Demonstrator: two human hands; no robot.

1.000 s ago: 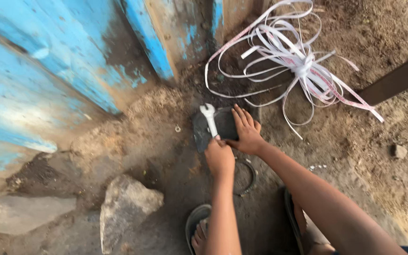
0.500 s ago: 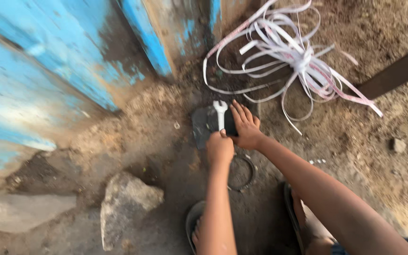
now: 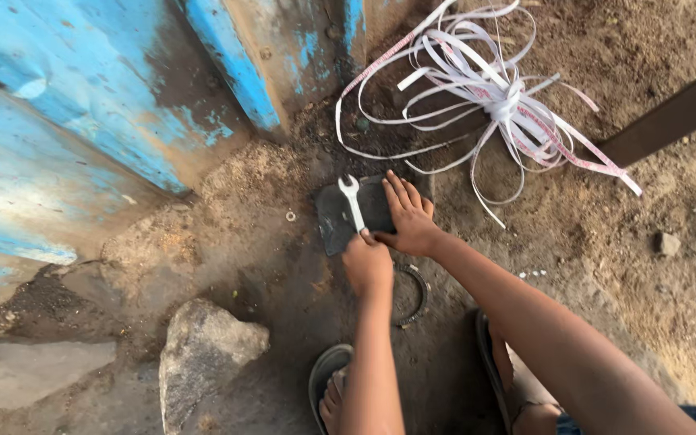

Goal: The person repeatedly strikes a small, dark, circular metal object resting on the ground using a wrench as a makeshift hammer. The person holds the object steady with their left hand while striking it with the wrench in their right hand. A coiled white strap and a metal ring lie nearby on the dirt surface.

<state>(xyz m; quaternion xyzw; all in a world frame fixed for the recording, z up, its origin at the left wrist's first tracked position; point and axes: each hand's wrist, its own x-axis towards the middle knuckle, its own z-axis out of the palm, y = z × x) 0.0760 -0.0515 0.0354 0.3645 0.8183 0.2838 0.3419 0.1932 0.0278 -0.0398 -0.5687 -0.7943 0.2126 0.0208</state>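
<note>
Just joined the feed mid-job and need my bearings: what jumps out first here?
In the middle, the left hand grips a silver spanner lying across a dark flat plate on the dirt, while the right hand presses flat on that plate. Above right lies a tangle of white strapping. A worn blue painted surface fills the upper left.

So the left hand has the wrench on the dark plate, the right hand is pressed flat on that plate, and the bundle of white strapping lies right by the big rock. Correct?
Not quite. The head view shows the bundle of white strapping far from the big rock, up beyond the dark plate. The left hand does hold the wrench on that plate, the right hand flat on it.
</note>
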